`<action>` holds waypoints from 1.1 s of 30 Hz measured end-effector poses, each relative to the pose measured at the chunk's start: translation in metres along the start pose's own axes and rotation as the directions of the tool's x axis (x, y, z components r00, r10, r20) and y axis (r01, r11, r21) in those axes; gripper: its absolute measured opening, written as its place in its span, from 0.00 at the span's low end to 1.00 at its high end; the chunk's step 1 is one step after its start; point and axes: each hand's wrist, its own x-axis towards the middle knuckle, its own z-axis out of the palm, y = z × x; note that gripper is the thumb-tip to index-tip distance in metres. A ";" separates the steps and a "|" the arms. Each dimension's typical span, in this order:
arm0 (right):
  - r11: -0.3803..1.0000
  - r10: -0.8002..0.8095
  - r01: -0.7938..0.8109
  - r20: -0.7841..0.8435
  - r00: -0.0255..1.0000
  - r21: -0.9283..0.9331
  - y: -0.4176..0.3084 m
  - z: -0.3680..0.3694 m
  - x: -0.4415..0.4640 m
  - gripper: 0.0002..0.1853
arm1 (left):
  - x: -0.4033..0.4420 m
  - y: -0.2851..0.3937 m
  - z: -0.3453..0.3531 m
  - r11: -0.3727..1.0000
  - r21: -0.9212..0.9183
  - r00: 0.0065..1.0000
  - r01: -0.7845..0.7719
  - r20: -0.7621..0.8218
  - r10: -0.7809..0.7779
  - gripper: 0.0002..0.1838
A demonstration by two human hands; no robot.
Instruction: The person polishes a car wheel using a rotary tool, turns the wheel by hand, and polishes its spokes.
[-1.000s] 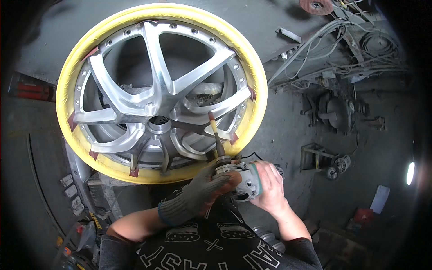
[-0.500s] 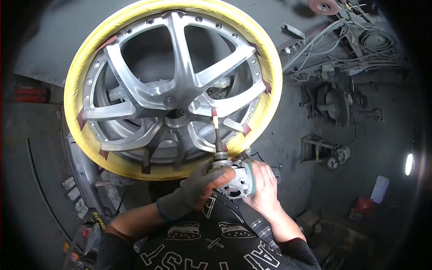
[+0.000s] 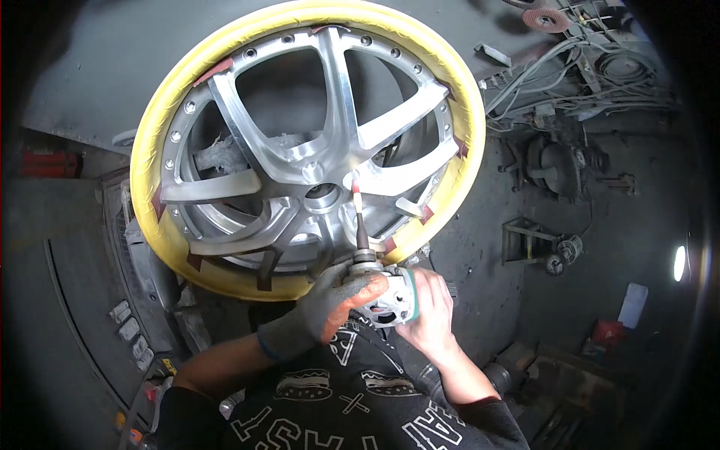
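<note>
A silver spoked wheel (image 3: 337, 105) fills the upper middle, its rim wrapped in yellow tape (image 3: 154, 150) with dark red patches at the spoke ends. My left hand (image 3: 330, 300), in a grey and orange glove, is wrapped round the front of a power tool (image 3: 390, 300). Bare, my right hand (image 3: 431, 311) grips the green-banded body of the same tool. From the tool a dark shaft rises to a narrow red-and-white tip (image 3: 356, 192), which lies over a spoke beside the hub hole; whether it touches cannot be told.
Cables (image 3: 540, 82) and an abrasive disc (image 3: 545, 20) are at the upper right. A metal stand with small wheels (image 3: 529, 244) is on the right, near a lit lamp (image 3: 679, 264). Small pale blocks (image 3: 129, 328) lie at the lower left.
The wheel has shifted right in view and appears turned slightly. The tool's tip now lies closer to the hub. Both hands have moved slightly left, keeping their hold on the tool.
</note>
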 end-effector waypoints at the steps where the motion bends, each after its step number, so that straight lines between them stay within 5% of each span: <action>1: 1.000 -0.004 0.004 -0.015 1.000 0.021 0.000 -0.001 -0.001 0.39 | 0.000 0.002 0.001 0.990 0.086 0.992 -0.112 0.064 0.107 0.25; 2: 0.999 -0.049 0.049 -0.049 0.998 -0.005 0.003 -0.004 -0.003 0.42 | -0.004 0.003 0.007 0.984 0.171 0.998 0.054 -0.036 -0.048 0.26; 6: 0.998 -0.054 0.055 -0.067 0.996 0.008 0.016 -0.023 -0.016 0.46 | 0.001 0.020 0.049 0.981 0.193 1.000 0.015 -0.006 -0.014 0.19; 9: 0.997 -0.071 0.070 -0.074 0.995 -0.016 0.041 -0.047 -0.017 0.46 | 0.024 0.020 0.070 0.952 0.290 0.992 0.104 0.041 -0.121 0.27; 10: 0.997 -0.073 0.071 -0.079 0.994 -0.028 0.050 -0.056 -0.014 0.45 | 0.034 0.014 0.078 0.981 0.171 0.992 0.094 0.065 -0.107 0.28; 16: 0.994 -0.107 0.107 -0.053 0.993 -0.005 0.124 -0.097 0.008 0.38 | 0.094 0.004 0.121 0.963 0.266 0.997 0.038 0.049 -0.053 0.23; 17: 0.993 -0.117 0.117 -0.044 0.992 -0.006 0.134 -0.102 0.015 0.37 | 0.103 -0.005 0.119 0.900 0.390 0.977 -0.195 0.161 0.141 0.24; 19: 0.990 -0.141 0.141 -0.053 0.989 0.005 0.153 -0.106 0.025 0.37 | 0.121 -0.022 0.117 0.568 0.543 0.782 -0.619 0.360 0.509 0.27; 22: 0.985 -0.174 0.175 -0.059 0.983 0.010 0.171 -0.114 0.040 0.36 | 0.140 -0.029 0.118 0.473 0.694 0.813 -0.542 0.292 0.504 0.33; 24: 0.978 -0.206 0.207 -0.063 0.976 0.012 0.183 -0.116 0.048 0.35 | 0.152 -0.026 0.120 0.160 0.795 0.720 -0.586 0.420 0.553 0.36; 28: 0.974 -0.227 0.228 -0.043 0.973 0.008 0.191 -0.120 0.057 0.35 | 0.167 -0.039 0.120 0.173 0.747 0.663 -0.642 0.427 0.615 0.37; 30: 0.973 -0.231 0.231 -0.013 0.973 0.019 0.191 -0.122 0.059 0.35 | 0.166 -0.048 0.122 0.467 0.574 0.702 -0.673 0.295 0.649 0.35; 33: 0.970 -0.241 0.241 -0.003 0.971 0.014 0.190 -0.121 0.057 0.36 | 0.161 -0.047 0.122 0.611 0.482 0.763 -0.628 0.224 0.607 0.34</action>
